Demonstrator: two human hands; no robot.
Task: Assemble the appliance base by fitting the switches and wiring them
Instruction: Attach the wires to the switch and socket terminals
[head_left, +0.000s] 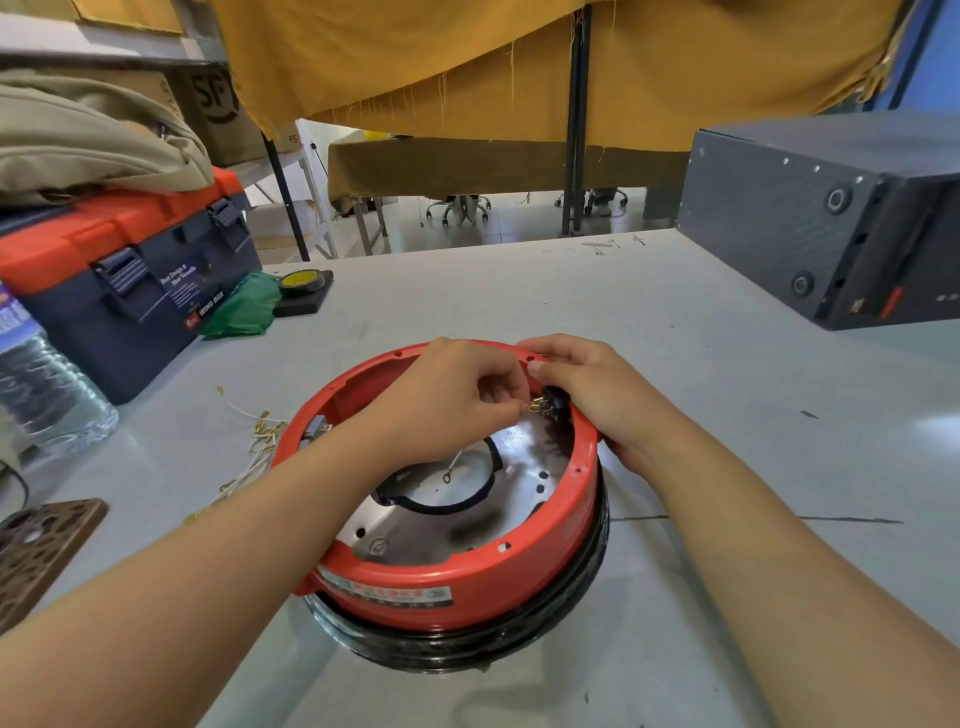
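L hand (457, 395) pinches wire end at black switch (551, 404); R hand (587, 384) grips far-right rim of red base (467, 566).

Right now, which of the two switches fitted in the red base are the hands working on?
The black switch with brass terminals on the far right wall, at the fingers. The grey switch on the left wall sits untouched.

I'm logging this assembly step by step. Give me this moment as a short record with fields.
workpiece: red appliance base, open side up, on grey table
left hand: inside the base, fingers pinched at the switch terminals
right hand: gripping the far rim, thumb by the black switch
spare wires: on the table left of the base
toolbox: far left
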